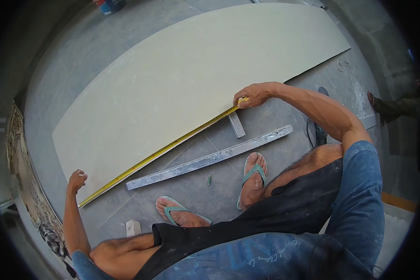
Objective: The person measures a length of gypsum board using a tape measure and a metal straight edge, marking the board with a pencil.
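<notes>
A large pale flat board lies on the floor in front of me. Along its near edge runs the pulled-out yellow blade of a tape measure. My right hand grips the tape measure's yellow case at the edge, right of the middle. By the board's left end, my left hand is closed with its fingers curled, just above the blade's far-left end. Whatever it may hold is hidden.
A long metal straightedge bar lies between the board and my sandalled feet. A short metal piece pokes out from under the board. A dark power tool sits by my right knee. Another person's leg shows at far right.
</notes>
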The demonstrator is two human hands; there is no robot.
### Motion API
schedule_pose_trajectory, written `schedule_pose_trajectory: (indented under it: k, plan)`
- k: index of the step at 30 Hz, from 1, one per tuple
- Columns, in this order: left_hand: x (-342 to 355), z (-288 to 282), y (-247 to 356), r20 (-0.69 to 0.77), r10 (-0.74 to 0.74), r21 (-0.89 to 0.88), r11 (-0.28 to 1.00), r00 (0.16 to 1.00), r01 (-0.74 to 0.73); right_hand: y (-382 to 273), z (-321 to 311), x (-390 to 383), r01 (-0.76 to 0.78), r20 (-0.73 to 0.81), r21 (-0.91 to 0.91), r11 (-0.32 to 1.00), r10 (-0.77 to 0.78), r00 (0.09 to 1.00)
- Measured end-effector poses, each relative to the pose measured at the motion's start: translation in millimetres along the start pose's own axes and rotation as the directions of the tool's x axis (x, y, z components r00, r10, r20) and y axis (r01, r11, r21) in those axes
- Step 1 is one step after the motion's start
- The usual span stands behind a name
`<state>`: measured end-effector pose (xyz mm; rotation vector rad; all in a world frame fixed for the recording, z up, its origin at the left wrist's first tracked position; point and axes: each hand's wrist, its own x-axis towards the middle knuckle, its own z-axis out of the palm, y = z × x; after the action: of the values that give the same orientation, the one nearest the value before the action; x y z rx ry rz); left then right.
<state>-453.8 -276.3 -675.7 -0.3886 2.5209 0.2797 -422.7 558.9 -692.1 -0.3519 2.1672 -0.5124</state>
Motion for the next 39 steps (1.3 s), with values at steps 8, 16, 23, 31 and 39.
schedule_pose_trajectory:
  k: [8, 16, 23, 31, 39]
  plan:
    - [-7.2, 5.2, -4.1, 0.103, -0.055, 0.049, 0.998, 0.993, 0.050, -1.3, 0.7, 13.6, 0.010, 0.012, -0.034, 0.999, -0.010, 1.000]
    - [-19.3, 20.3, 50.2, -0.180, 0.456, 0.500, 0.805, 0.871, -0.318, -1.6, 3.4, 17.2, 0.054, -0.054, -0.102, 0.993, -0.060, 0.997]
    - [-171.7, 167.6, 285.5, 0.256, 0.940, 0.234, 0.168, 0.228, -0.958, 8.0, -1.2, 17.6, -0.063, 0.001, -0.087, 0.994, 0.064, 0.998]
    - [-220.7, 284.3, 370.3, 0.527, 0.726, 0.236, 0.376, 0.443, -0.896, -37.1, -22.9, 8.5, -0.233, 0.080, 0.022, 0.972, 0.231, 0.970]
    - [-216.6, 315.8, 369.9, 0.313, 0.723, 0.262, 0.557, 0.615, -0.788, -30.4, -27.8, 15.3, -0.269, 0.134, 0.096, 0.958, 0.255, 0.958]
